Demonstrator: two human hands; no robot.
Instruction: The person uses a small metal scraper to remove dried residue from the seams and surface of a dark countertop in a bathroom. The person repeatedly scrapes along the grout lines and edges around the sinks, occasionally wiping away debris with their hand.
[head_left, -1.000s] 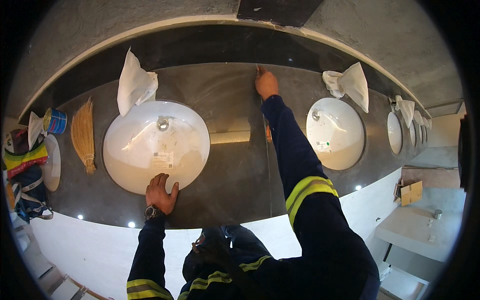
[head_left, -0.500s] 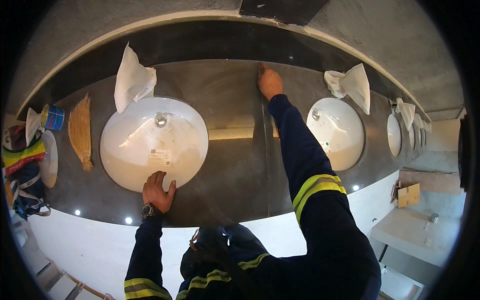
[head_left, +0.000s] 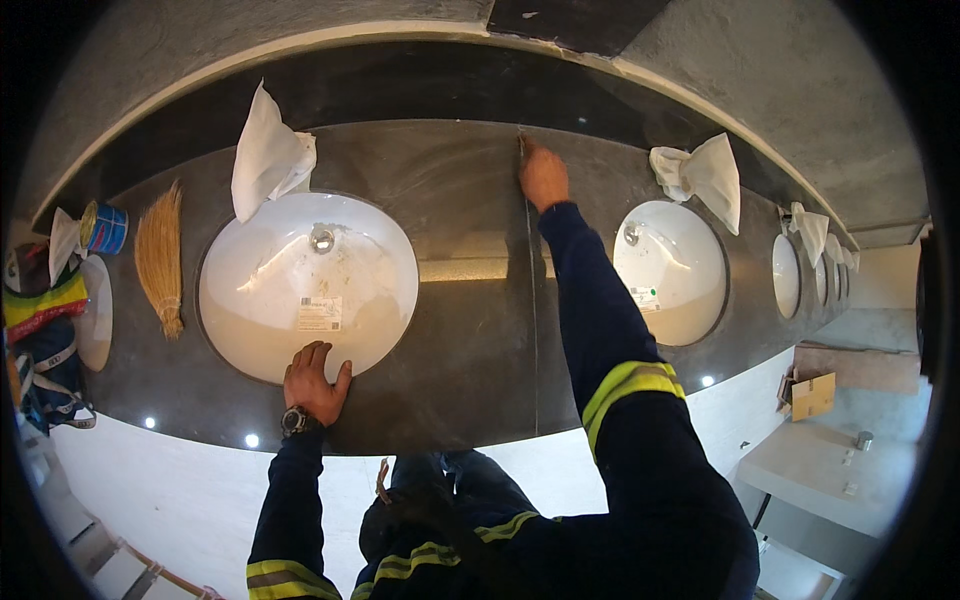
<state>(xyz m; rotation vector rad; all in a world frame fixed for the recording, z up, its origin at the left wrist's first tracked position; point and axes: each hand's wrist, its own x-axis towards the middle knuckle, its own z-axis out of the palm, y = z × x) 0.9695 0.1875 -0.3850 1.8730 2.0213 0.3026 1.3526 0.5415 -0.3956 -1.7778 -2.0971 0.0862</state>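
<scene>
My left hand point(head_left: 317, 384) lies open on the near rim of a white oval basin point(head_left: 250, 300), fingers stretched over the edge and a watch on the wrist. The basin has a metal drain and a paper label inside, with dirt smears around them. Farther off, my right hand point(head_left: 544, 177) is closed at the far end of a thin seam point(head_left: 532, 290) in the dark grey countertop point(head_left: 470, 360). Whatever its fingers pinch is too small and hidden to make out. The seam runs front to back between this basin and a second white basin point(head_left: 690, 290).
White wrappings point(head_left: 268, 155) stand behind the basins, another point(head_left: 712, 175) at the right. A straw hand broom point(head_left: 160, 265) and a blue can point(head_left: 104, 228) sit at the left, near bags and straps point(head_left: 48, 350). More basins point(head_left: 787, 275) continue rightward. A cardboard box point(head_left: 813, 396) lies beyond.
My right hand has come slightly toward me along the seam, still closed. My left hand stays on the basin rim. The view has shifted a little.
</scene>
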